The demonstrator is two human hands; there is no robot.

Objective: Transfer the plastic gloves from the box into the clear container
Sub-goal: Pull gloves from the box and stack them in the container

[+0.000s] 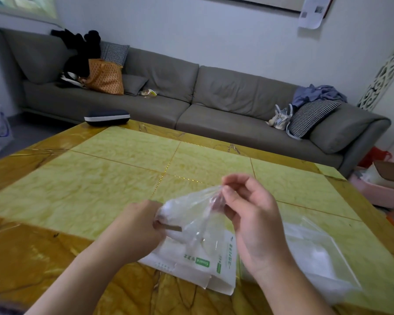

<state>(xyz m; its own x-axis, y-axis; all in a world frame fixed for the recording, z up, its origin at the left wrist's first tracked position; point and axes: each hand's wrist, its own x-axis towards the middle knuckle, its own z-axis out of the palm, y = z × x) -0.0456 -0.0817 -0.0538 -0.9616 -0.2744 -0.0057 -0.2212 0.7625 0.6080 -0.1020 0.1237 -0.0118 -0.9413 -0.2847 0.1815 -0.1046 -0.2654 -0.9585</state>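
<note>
Yellow table (100, 189): both hands pinch gloves (191, 208) above box (191, 262).

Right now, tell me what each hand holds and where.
Right hand pinches the top of a plastic glove. Left hand grips the box at its open end.
</note>
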